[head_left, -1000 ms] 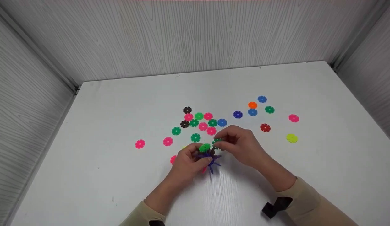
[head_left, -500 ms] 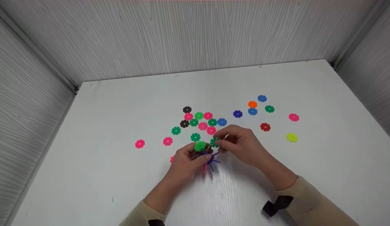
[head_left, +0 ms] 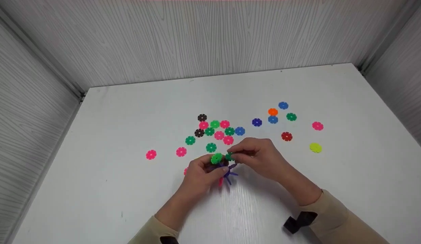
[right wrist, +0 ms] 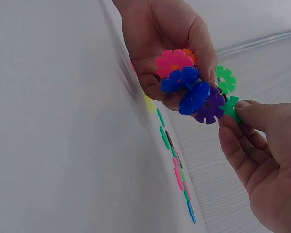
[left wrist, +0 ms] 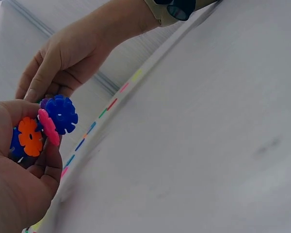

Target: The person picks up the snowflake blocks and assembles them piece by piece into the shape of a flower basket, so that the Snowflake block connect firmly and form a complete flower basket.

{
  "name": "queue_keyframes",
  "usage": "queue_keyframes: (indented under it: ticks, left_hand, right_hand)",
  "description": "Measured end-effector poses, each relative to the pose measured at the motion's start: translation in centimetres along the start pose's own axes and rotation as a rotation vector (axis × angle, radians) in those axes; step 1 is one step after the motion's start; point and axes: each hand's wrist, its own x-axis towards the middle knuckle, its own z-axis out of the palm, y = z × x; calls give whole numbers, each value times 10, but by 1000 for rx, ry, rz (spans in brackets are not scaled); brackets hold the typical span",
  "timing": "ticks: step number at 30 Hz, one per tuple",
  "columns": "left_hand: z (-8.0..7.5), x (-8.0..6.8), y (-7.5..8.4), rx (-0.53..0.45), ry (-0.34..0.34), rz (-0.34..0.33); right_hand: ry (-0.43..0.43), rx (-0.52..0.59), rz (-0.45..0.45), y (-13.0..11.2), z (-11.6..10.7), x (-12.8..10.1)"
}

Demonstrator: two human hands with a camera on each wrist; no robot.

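My left hand [head_left: 203, 174] grips a cluster of interlocked notched plastic discs just above the table. In the right wrist view the cluster shows a pink disc [right wrist: 174, 63], blue discs [right wrist: 194, 98], a purple disc [right wrist: 211, 108] and a light green disc [right wrist: 227, 80]. An orange disc [left wrist: 30, 137] appears near the left palm in the left wrist view. Between thumb and fingers, my right hand [head_left: 259, 157] pinches a darker green disc [right wrist: 231, 109] against the cluster's edge, beside the purple one. Fingers hide part of that green disc; whether its slot is engaged I cannot tell.
Loose discs of several colours lie flat beyond the hands on the white table [head_left: 129, 115], some touching. A yellow disc [head_left: 316, 147] and a pink disc [head_left: 318, 126] lie to the right. Grey wood-grain panels [head_left: 210, 37] enclose the back and sides.
The right hand has brought the darker green disc slightly left, closer against the cluster. The cluster has turned a little in the left hand, its light green disc shifting left. Loose discs stay put.
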Motion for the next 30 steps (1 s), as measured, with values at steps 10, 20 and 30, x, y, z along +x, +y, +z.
queue_keyframes:
  ticks: [10,20,30]
  left_hand:
    - [2,0,4,10,16,16]
    - [3,0,1,81,-24,43]
    - [5,1,-1,89,-20,26]
  right_hand:
    - [11,-9,27,-4,-2,-1]
    - [-36,-58,52,-6,0,-1]
    - [-73,-12,98,3,-1,1]
